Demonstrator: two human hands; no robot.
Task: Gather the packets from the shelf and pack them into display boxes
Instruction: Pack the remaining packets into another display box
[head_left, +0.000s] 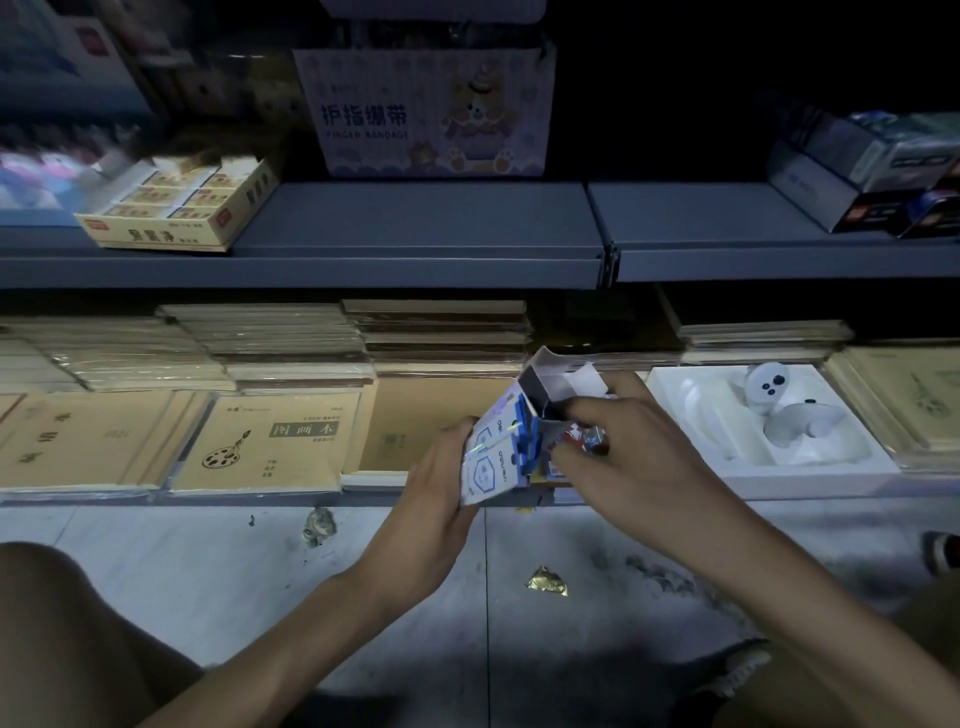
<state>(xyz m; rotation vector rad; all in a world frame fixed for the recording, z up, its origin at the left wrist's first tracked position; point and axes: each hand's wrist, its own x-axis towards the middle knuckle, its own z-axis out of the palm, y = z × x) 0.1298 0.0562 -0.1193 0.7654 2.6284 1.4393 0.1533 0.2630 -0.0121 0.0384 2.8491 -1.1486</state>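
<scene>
My left hand (441, 483) grips a small white and blue display box (498, 447) from its left side and holds it tilted, open top toward the shelf. Its top flap (550, 364) stands up. My right hand (628, 447) is at the box's open right side, fingers pinched on small packets (587, 436) with red and blue print at the box mouth. How many packets lie inside is hidden by the hand. Both hands hover just in front of the lower shelf edge, above the floor.
Stacks of tan drawing books (270, 441) fill the lower shelf. A white foam tray (769, 467) with a white device lies to the right. The upper shelf (415, 228) holds a yellow box of erasers (176, 208), a finger bandage carton (426, 114) and dark boxes (872, 176). Scraps litter the floor (545, 582).
</scene>
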